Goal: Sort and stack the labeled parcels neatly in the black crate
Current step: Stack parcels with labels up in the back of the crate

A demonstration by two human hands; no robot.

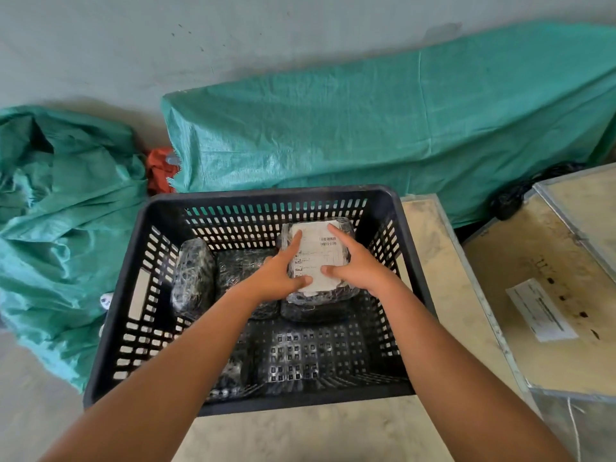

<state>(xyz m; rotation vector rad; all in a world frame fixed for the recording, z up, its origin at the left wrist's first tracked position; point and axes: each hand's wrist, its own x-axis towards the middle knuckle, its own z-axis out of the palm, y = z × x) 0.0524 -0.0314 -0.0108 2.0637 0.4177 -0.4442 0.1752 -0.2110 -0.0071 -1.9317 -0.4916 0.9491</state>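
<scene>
While both hands press labeled parcel [316, 258] | black crate [266, 195] holds wrapped parcels [193, 278]

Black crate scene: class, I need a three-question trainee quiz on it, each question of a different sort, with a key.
1. True or false: the labeled parcel under both hands lies with its label facing down.
2. Multiple choice: the black crate rests on A) a green tarp, B) a light board, C) a red cloth.
3. Fill in: the left hand and right hand press flat on the parcel's white ____.

Key: 1 false; 2 B; 3 label.
</scene>
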